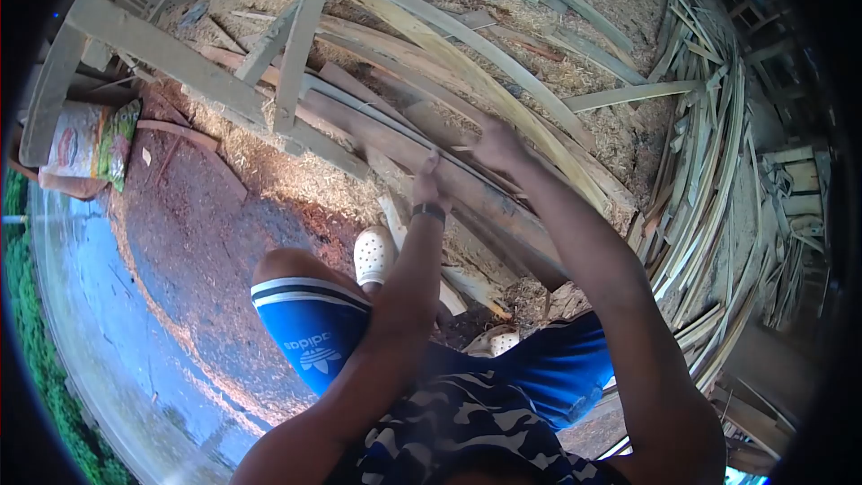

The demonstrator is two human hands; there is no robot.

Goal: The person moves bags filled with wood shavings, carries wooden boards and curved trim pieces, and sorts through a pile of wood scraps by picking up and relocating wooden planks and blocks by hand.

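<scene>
A long brown wooden board point(503, 211) lies slantwise in front of my knees, with a narrow greyish strip along its far edge. My left hand point(429, 185), with a dark band on the wrist, grips the near side of this board, its thumb on top and its fingers mostly hidden. Just beyond the board's far edge is my right hand point(496, 145), closed and somewhat blurred. A short pale sliver shows beside its fingers, but what it holds is unclear. More planks point(413, 31) lie behind both hands.
A wooden frame point(162, 54) of upright and slanting beams stands at the left. Thin wood strips point(709, 171) are heaped at the right. Sawdust and shavings point(332, 193) cover much of the ground. A printed sack point(90, 144) rests at far left. My white clog point(373, 253) is near the board.
</scene>
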